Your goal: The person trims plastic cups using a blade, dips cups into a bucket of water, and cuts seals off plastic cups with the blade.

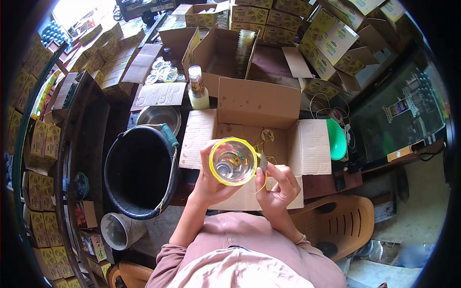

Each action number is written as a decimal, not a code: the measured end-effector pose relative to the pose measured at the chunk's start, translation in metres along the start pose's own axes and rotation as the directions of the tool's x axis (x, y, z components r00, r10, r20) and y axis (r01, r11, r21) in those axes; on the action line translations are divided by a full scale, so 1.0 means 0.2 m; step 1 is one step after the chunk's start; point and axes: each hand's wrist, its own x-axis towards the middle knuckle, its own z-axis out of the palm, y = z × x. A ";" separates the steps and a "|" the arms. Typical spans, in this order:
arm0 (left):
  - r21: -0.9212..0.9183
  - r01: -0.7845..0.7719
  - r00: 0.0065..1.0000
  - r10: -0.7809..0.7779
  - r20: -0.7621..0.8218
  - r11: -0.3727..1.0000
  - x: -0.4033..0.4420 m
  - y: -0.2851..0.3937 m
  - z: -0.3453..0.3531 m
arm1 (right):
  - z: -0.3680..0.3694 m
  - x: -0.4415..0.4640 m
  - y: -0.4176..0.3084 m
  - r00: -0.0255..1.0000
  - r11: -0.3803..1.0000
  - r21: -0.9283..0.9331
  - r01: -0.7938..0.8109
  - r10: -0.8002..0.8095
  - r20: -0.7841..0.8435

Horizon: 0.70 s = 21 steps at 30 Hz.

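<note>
My left hand (213, 177) is closed round a clear plastic cup (234, 162) with a bright yellow rim, its round end facing me. At the cup's right edge, my right hand (278, 186) pinches a small flat grey blade (263, 162). A thin yellow strip (263, 186) hangs by the right fingers; whether it is still joined to the rim I cannot tell. Below both hands stands an open cardboard box (259, 101), its flaps spread. Yellow scraps (267, 136) lie inside it.
Left of the box stands a black bucket (139, 173), with a metal basin (161, 117) behind it. A stack of cups (197, 84) and several lidded tubs (163, 72) are farther back. A green bowl (337, 139) sits right, above a brown plastic chair (341, 221).
</note>
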 end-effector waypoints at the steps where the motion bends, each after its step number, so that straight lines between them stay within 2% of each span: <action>1: 0.036 -0.002 1.000 0.002 -0.013 0.999 0.00 0.00 0.00 | 0.00 0.00 0.00 1.000 1.000 -0.008 0.003 -0.003 -0.003; 4: 0.162 -0.003 0.998 0.012 -0.057 0.987 0.01 0.04 0.00 | 0.00 0.00 -0.02 1.000 1.000 -0.015 0.006 -0.007 -0.006; 7: 0.172 0.006 0.998 0.006 -0.067 0.985 0.02 0.05 0.00 | 0.01 0.00 -0.03 1.000 1.000 0.012 -0.001 0.001 0.001; 10: 0.081 0.040 0.995 -0.032 -0.099 0.996 0.01 0.04 0.01 | 0.02 0.00 -0.04 1.000 1.000 0.031 0.004 -0.004 0.003; 19: 0.094 0.057 0.995 -0.049 -0.092 0.994 0.03 0.08 0.01 | 0.03 -0.01 -0.03 1.000 1.000 -0.020 -0.007 0.007 0.004; 21: 0.150 0.002 0.996 0.012 -0.093 0.989 0.04 0.08 0.02 | 0.03 0.00 -0.03 1.000 0.998 -0.058 0.009 -0.009 -0.007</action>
